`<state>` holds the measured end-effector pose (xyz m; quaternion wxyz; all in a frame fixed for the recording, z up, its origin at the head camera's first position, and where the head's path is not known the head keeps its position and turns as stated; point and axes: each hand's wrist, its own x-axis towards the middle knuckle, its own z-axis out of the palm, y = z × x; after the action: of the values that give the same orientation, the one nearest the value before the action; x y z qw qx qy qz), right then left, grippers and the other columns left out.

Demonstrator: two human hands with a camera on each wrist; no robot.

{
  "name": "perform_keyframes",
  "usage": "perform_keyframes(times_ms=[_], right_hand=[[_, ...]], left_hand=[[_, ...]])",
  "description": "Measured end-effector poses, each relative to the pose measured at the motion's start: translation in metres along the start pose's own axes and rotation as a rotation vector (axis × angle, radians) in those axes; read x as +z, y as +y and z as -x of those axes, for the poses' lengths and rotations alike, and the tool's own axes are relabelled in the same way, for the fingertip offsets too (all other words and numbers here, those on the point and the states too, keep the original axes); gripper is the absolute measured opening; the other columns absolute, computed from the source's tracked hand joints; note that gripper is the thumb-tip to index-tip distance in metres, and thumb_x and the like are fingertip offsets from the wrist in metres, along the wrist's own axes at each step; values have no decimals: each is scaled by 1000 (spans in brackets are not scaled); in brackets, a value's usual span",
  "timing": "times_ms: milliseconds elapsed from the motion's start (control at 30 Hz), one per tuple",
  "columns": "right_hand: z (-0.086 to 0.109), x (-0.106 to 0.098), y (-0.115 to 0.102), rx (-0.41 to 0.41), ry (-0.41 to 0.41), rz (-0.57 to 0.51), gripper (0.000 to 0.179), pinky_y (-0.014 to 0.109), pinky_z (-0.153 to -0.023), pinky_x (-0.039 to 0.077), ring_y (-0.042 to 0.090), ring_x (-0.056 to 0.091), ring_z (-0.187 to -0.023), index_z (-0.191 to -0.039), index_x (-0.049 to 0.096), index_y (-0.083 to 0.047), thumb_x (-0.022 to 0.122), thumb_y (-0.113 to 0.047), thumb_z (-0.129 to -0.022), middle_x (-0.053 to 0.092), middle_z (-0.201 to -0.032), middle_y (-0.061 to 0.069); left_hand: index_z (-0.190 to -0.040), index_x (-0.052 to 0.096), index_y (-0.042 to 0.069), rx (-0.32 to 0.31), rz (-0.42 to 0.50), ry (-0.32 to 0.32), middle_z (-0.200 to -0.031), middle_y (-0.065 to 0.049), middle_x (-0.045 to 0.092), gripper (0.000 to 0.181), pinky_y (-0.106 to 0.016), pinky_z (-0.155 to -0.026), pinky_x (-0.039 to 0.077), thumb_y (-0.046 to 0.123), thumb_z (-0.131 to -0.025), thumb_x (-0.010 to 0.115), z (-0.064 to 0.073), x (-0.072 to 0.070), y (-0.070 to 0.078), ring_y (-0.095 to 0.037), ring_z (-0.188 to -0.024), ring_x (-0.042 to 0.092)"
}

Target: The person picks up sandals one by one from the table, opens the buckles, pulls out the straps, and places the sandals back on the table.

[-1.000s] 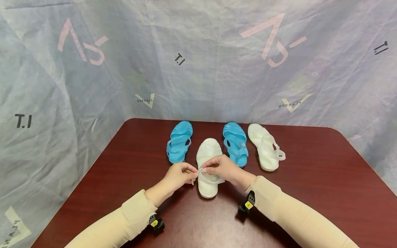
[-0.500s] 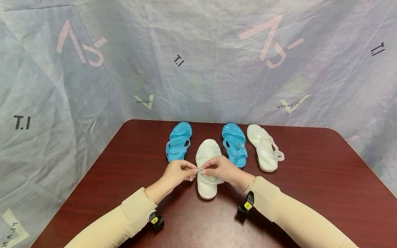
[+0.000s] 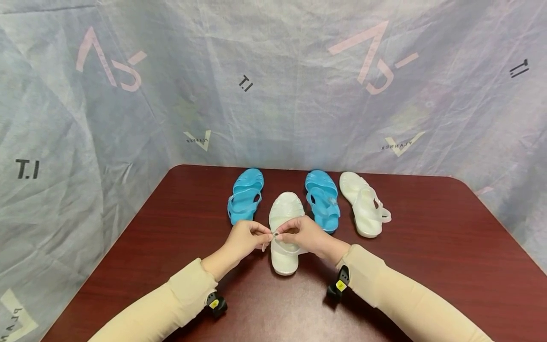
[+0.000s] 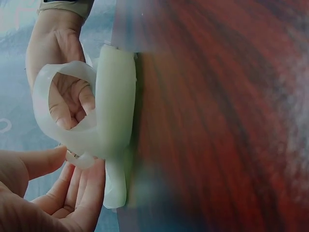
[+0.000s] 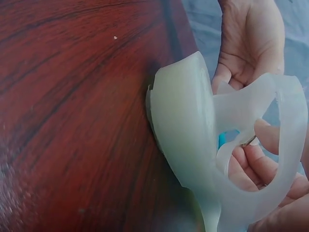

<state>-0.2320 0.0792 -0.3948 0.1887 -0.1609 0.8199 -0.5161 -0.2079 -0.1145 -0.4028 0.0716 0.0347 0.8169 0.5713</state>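
Note:
A white jelly sandal (image 3: 287, 204) stands on the table with its toe pointing away. Over its left side my two hands meet at the small buckle (image 3: 275, 234) of its ankle strap. My left hand (image 3: 244, 241) pinches the strap's free end between thumb and fingers, and a bit of strap hangs below its fingertips. From the other side my right hand (image 3: 310, 236) pinches the strap at the buckle. The left wrist view has the heel strap (image 4: 43, 106) looping up behind the sandal. A thin metal pin (image 5: 249, 141) shows by the fingertips in the right wrist view.
One blue sandal (image 3: 249, 180) lies beyond my left hand, another blue sandal (image 3: 321, 183) behind my right hand. Further right lies a second white sandal (image 3: 368, 216), its strap sticking out. A printed cloth (image 3: 273, 95) hangs behind the dark red table (image 3: 427, 247).
Both hands stay at the buckle with small finger movements; my left fingertips have come slightly closer to it. The hanging strap end, hidden half a second ago, shows again. The sandals keep their places.

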Motion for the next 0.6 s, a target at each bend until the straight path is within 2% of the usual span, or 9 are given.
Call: perform_keyframes(times_ms=[133, 433, 600], right_hand=[[0, 1, -1, -9, 5, 5, 20, 24, -71, 52, 10, 61, -81, -101, 74, 0, 72, -16, -88, 73, -92, 7], [-1, 2, 1, -3, 11, -9, 21, 26, -74, 54, 9, 63, -81, -100, 74, -1, 73, -17, -87, 74, -91, 7], [-1, 0, 3, 4, 3, -31, 22, 25, -74, 53, 10, 63, -82, -103, 73, -1, 72, -17, -88, 74, -94, 7]], left_hand=[[-90, 73, -4, 11, -12, 10, -73, -9, 70, 12, -27, -62, 56, 8, -86, 72, 1, 1, 0, -12, -63, 62], [-89, 73, -3, -11, -9, 34, -72, -10, 69, 11, -27, -61, 55, 7, -86, 72, 5, 2, 4, -13, -61, 60], [-94, 72, -4, -42, 46, 17, -77, -11, 69, 12, -30, -64, 59, 6, -88, 70, 6, 3, 3, -14, -67, 63]])
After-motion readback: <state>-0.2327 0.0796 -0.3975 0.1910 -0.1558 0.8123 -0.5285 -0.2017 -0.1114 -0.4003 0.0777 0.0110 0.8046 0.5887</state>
